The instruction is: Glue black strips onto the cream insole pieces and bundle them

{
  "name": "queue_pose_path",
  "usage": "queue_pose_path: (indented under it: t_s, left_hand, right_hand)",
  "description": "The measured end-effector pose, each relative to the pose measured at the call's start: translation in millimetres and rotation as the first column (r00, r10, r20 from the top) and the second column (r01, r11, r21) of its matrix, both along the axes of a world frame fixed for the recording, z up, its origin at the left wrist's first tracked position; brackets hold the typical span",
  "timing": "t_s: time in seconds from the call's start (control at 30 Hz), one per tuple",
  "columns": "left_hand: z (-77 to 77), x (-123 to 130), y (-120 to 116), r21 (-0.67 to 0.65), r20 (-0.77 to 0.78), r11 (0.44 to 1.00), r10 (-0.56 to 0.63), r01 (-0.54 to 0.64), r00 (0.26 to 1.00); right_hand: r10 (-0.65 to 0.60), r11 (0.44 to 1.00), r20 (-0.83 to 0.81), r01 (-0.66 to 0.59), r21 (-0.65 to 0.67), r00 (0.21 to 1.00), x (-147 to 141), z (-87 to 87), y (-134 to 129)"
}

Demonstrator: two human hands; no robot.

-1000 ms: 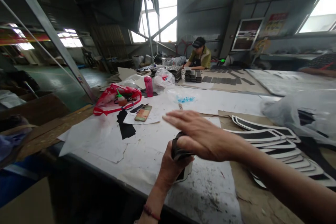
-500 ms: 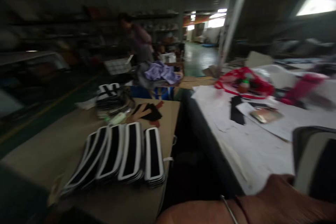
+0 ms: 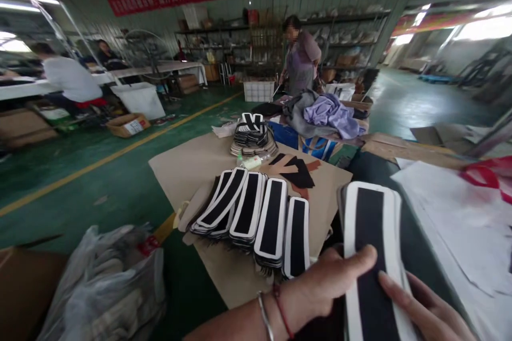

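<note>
My left hand (image 3: 324, 282), with a bangle and a red cord at the wrist, grips a stack of black strips with white borders (image 3: 370, 213) from its left side, thumb on top. On the right side of that stack, my right hand (image 3: 428, 303) holds it lower down, fingertips on the top strip. Several similar piles (image 3: 271, 224) lie side by side on the brown board (image 3: 176, 165). Behind them is a pile of pieces topped with crossed black bands (image 3: 253, 138). A small bottle (image 3: 254, 161) and brown and black scraps (image 3: 298, 170) lie between.
White sheets (image 3: 452, 213) cover the table at the right, near a red bag (image 3: 490, 170). Purple cloth (image 3: 332, 112) is heaped beyond the board, where a person (image 3: 302, 58) stands. A plastic bag (image 3: 108, 282) is at the lower left. Two more people are seated at the far left.
The view has swung left and sharpened. The held stack now appears further left and more upright, with both hands visible on it; earlier only one hand showed beside it.
</note>
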State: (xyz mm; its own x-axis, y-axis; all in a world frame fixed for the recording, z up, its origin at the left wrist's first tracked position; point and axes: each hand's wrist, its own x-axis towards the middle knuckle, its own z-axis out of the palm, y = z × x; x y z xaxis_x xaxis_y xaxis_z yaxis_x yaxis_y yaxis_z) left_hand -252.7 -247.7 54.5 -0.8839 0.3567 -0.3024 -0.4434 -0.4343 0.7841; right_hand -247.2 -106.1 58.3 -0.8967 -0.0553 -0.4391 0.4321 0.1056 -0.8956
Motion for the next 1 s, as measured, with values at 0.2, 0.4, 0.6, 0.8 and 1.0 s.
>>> queue_pose_path:
  t_s: [0.2, 0.4, 0.6, 0.8, 1.0]
  left_hand:
    - [7.7, 0, -162, -0.617, -0.439, 0.627, 0.229, -0.476, 0.869]
    - [-15.5, -23, -282, -0.87, -0.459, 0.101, 0.193, -0.483, 0.867]
    - [-44.5, -35, -303, -0.89, -0.303, 0.311, 0.14, -0.333, 0.943]
    - [-64.6, -33, -303, -0.934, -0.306, 0.198, -0.02, -0.296, 0.952]
    - [-74.4, -33, -305, -0.912, -0.41, 0.09, -0.131, -0.401, 0.903]
  right_hand:
    - [0.141, 0.935, 0.142, -0.084, -0.345, 0.98, -44, 27.1, -125]
    - [0.121, 0.923, 0.151, -0.055, -0.381, 0.981, -80, 10.8, -230]
    - [0.051, 0.955, 0.17, 0.002, -0.298, 0.984, -84, -28.0, -282]
    - [0.094, 0.996, 0.125, -0.093, -0.013, 0.988, -81, -49.5, -292]
    - [0.144, 0.965, 0.137, -0.17, 0.202, 0.98, -77, -30.4, -295]
